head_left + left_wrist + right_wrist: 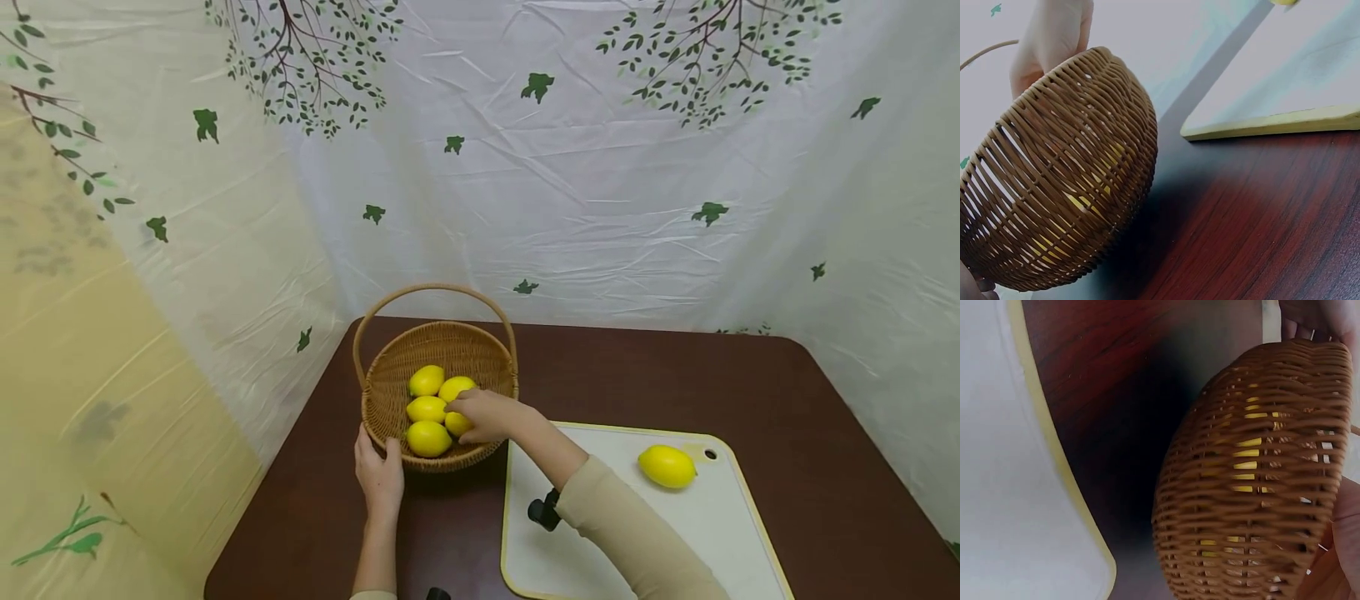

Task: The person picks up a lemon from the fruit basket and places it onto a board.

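Observation:
A round wicker basket (390,367) with a tall arched handle tips toward me, several yellow lemons (427,381) gathered in its lower part. My left hand (380,479) grips the front left of its rim, thumb on the inner side. Reaching in over the right rim, my right hand (491,417) has its fingers and thumb around a lemon (457,423), which they partly cover. From the left wrist view, the basket's woven underside (1085,169) shows yellow through its gaps. The right wrist view shows the woven outer wall (1254,475) with the fruit behind it.
A white cutting board (600,550) with a yellow edge lies on the dark brown table (322,500), right of the basket. One lemon (667,467) rests on it near the hanging hole. A white leaf-printed curtain (480,208) stands behind the table.

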